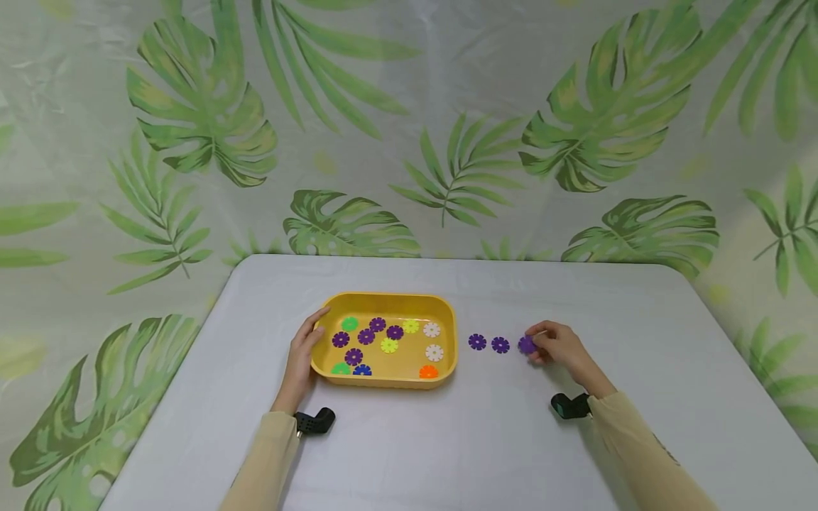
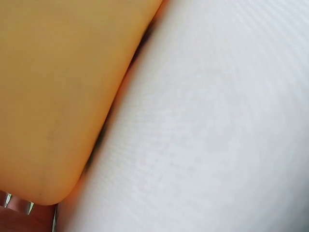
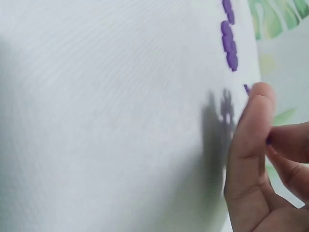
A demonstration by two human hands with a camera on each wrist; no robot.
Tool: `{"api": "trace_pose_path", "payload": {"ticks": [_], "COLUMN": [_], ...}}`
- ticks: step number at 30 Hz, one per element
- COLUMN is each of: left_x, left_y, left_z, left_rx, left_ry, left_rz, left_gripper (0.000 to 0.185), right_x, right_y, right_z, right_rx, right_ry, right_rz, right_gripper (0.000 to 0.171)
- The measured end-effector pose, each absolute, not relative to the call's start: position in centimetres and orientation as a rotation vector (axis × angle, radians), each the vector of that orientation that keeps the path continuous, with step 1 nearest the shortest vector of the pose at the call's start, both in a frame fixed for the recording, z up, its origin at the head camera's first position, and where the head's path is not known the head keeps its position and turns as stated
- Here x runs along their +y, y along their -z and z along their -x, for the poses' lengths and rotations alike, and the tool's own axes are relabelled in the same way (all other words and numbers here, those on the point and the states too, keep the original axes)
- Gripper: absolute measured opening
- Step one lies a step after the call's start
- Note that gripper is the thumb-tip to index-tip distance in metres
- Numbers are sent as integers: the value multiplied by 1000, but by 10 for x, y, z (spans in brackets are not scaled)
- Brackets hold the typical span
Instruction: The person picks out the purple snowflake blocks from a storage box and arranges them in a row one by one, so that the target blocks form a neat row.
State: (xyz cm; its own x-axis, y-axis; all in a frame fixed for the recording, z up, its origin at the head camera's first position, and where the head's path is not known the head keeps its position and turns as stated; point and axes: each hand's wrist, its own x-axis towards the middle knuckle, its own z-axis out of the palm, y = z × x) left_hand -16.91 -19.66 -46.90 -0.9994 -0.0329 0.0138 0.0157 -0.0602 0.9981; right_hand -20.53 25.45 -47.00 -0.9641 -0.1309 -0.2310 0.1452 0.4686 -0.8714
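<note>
The right hand's (image 1: 562, 346) fingers (image 3: 251, 130) pinch a purple flower disc (image 1: 527, 345) low over the white bench (image 1: 486, 440), at the right end of a short row with two more purple discs (image 1: 488, 343) lying flat to its left. The left hand (image 1: 303, 351) lies with relaxed fingers against the left rim of the yellow tray (image 1: 447, 333), grasping nothing. The tray sits at the bench's middle, left of the row, holding mixed discs (image 1: 383, 344) in purple, green, yellow, white, blue and orange.

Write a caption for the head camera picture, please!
Right hand holds a purple flower disc; left hand touches the yellow tray.
</note>
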Motion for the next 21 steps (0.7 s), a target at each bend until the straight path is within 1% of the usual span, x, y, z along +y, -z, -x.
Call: {"api": "trace_pose_path", "payload": {"ticks": [3, 8, 12, 16, 21], "left_x": [-198, -202, -204, -204, -204], "left_y": [471, 487, 497, 500, 501], "left_z": [170, 178, 181, 182, 183], "left_rx": [-2126, -2085, -2073, -2059, -2045], "left_ry": [2270, 2303, 2292, 2282, 2297], "left_rz": [-15, -20, -15, 1, 6], "left_gripper": [42, 40, 40, 40, 40], "right_x": [254, 246, 235, 213, 167], "right_y": [473, 468, 457, 442, 427], "right_z": [204, 204, 206, 208, 213], "right_rx": [2498, 2570, 2571, 2452, 2293], "right_ry": [1411, 1307, 1379, 1592, 1721], "right_rz": [-8, 5, 57, 168, 262], "right_gripper": [26, 25, 26, 30, 33]}}
